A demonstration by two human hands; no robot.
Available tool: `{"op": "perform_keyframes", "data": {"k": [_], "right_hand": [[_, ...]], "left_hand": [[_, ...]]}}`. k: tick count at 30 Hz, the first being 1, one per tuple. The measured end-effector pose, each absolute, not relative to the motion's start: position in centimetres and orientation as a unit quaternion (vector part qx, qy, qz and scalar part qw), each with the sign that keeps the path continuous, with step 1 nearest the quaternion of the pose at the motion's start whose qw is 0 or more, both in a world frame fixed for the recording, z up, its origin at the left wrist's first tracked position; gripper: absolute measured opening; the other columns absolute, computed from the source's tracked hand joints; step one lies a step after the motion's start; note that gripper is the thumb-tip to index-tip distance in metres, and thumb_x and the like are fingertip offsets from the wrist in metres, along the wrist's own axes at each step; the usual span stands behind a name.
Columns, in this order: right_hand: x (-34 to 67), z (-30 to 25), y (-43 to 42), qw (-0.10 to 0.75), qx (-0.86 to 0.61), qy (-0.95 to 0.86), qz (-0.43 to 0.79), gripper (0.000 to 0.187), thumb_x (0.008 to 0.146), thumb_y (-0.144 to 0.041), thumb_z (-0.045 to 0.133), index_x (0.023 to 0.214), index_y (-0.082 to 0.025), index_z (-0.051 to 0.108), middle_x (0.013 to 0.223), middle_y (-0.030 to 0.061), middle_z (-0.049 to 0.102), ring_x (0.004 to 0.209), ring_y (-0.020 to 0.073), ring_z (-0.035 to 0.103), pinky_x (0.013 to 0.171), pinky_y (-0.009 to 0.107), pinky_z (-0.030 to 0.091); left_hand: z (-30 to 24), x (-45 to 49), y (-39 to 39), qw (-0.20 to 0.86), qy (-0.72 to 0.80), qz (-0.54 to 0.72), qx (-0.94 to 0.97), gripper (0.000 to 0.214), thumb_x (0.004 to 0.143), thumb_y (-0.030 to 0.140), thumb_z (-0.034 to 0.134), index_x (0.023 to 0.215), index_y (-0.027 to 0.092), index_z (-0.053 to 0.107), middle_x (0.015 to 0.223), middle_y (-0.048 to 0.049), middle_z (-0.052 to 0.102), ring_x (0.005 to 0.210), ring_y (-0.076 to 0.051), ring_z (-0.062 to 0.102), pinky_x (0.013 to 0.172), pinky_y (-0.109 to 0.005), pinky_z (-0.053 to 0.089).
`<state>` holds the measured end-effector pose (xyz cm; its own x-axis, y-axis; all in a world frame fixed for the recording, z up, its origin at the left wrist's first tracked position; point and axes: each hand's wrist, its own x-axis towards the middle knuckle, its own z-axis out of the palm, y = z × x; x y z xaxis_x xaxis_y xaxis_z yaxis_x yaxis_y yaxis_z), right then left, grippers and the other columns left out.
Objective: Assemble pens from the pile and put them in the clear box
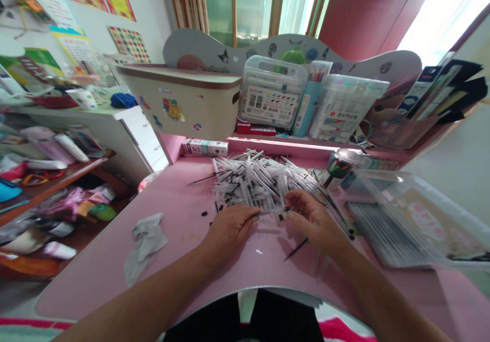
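Observation:
My left hand (233, 224) is closed around one end of a slim, clear pen (272, 211) held level above the pink desk. At its other end, by a dark tip, the thumb and fingers of my right hand (309, 218) close in a pinch. Just beyond both hands spreads a large heap of clear and white pen parts (252, 178) with black pieces among them. A thin dark refill (296, 248) lies on the desk below my right hand. To the left of the heap sits a small black cap (204, 213).
A crumpled tissue (147, 237) lies on the desk's left side. At right stands an open clear plastic box (440, 214) beside rows of grey pens (388, 232). A can of pens (340, 166) stands behind the heap. The shelf above carries a cream bin (191, 107) and marker cases (273, 94).

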<state>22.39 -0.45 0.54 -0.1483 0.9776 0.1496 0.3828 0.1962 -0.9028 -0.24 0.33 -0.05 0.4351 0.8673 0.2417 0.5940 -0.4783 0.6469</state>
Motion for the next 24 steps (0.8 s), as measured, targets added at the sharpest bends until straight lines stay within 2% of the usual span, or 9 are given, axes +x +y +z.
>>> {"op": "perform_keyframes", "data": {"k": [5,9,11,14,16,19,22,24], "right_hand": [[22.28,0.86,-0.25,0.374,-0.525,-0.703,0.300,0.010,0.085,-0.027,0.052,0.086,-0.019,0.059,0.073,-0.0006,0.053,0.067,0.0140,0.049,0.063,0.026,0.038],[22.24,1.19,-0.05,0.352,-0.525,-0.725,0.274,0.033,0.092,-0.035,0.043,0.065,-0.019,0.052,0.068,0.0007,0.051,0.067,0.0150,0.049,0.064,0.028,0.037],[22.32,1.18,-0.16,0.356,-0.527,-0.718,0.284,0.035,0.094,-0.037,0.040,0.068,-0.019,0.053,0.070,0.0012,0.052,0.068,0.0153,0.050,0.065,0.029,0.037],[22.45,1.07,-0.48,0.365,-0.524,-0.694,0.332,0.017,0.089,-0.033,0.049,0.093,-0.019,0.058,0.073,-0.0012,0.052,0.066,0.0142,0.049,0.061,0.027,0.038],[22.46,1.04,-0.58,0.367,-0.518,-0.692,0.344,0.017,0.085,-0.027,0.053,0.099,-0.019,0.057,0.073,-0.0025,0.050,0.064,0.0135,0.048,0.059,0.026,0.037],[22.35,1.11,-0.39,0.370,-0.510,-0.717,0.299,0.009,0.086,-0.025,0.051,0.087,-0.019,0.057,0.078,-0.0002,0.052,0.070,0.0144,0.049,0.065,0.027,0.038],[22.28,1.18,-0.10,0.354,-0.508,-0.739,0.266,0.023,0.091,-0.029,0.046,0.072,-0.019,0.053,0.075,0.0009,0.052,0.072,0.0156,0.049,0.069,0.029,0.038],[22.29,1.22,-0.10,0.347,-0.514,-0.739,0.263,0.030,0.094,-0.032,0.042,0.068,-0.020,0.051,0.073,0.0009,0.051,0.072,0.0159,0.049,0.070,0.030,0.038]], "left_hand": [[-0.11,-0.33,0.37,0.237,0.451,0.276,0.815,0.025,0.091,0.018,0.055,0.108,0.020,0.073,0.098,-0.0053,0.075,0.091,-0.021,0.066,0.085,-0.033,0.049],[-0.29,-0.29,0.28,0.232,0.445,0.282,0.818,0.025,0.091,0.018,0.056,0.109,0.019,0.073,0.100,-0.0058,0.075,0.093,-0.021,0.067,0.087,-0.033,0.049],[-0.30,-0.25,0.22,0.228,0.448,0.283,0.817,0.025,0.091,0.018,0.056,0.110,0.018,0.073,0.102,-0.0064,0.075,0.095,-0.022,0.067,0.089,-0.034,0.049],[-0.25,-0.23,0.21,0.225,0.452,0.285,0.815,0.026,0.091,0.017,0.056,0.110,0.018,0.073,0.102,-0.0067,0.075,0.095,-0.022,0.067,0.089,-0.035,0.050],[-0.23,-0.25,0.27,0.225,0.451,0.285,0.815,0.026,0.091,0.018,0.055,0.110,0.019,0.072,0.101,-0.0066,0.075,0.094,-0.022,0.067,0.088,-0.035,0.050],[-0.30,-0.30,0.35,0.223,0.446,0.280,0.820,0.025,0.092,0.019,0.054,0.109,0.019,0.072,0.100,-0.0063,0.075,0.092,-0.021,0.067,0.086,-0.035,0.051],[-0.36,-0.29,0.31,0.218,0.443,0.281,0.823,0.026,0.091,0.019,0.054,0.109,0.018,0.072,0.101,-0.0070,0.075,0.093,-0.022,0.067,0.087,-0.036,0.051],[-0.32,-0.26,0.24,0.219,0.444,0.287,0.820,0.026,0.091,0.018,0.055,0.110,0.018,0.072,0.102,-0.0074,0.075,0.094,-0.022,0.067,0.089,-0.036,0.051]]}}
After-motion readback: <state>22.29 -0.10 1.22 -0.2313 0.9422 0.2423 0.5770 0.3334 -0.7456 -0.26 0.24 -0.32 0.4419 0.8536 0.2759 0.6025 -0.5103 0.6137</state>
